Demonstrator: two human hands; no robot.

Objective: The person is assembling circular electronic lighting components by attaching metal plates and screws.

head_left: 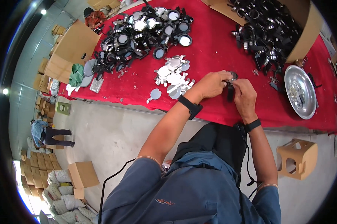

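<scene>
My left hand (pixel 214 84) is closed in a pinch on a small round part (pixel 233 75) with a silver ring and a dark tab hanging below it. My right hand (pixel 245 98) is closed at the same part, its fingertips by the tab; they partly hide it. Just left of my hands lies a loose pile of flat silver discs (pixel 174 77) with small side tabs. One grey disc (pixel 156 94) rests apart, near the front edge. A big heap of black round parts with pale discs in them (pixel 139 37) covers the table's far left.
On the red-covered table (pixel 209 48), an open carton (pixel 304 33) at far right spills black ringed parts (pixel 263 35). A metal bowl (pixel 300 92) of small pieces stands at right. A tan stool (pixel 297 158) is below. Another person (pixel 45 133) bends near cartons at left.
</scene>
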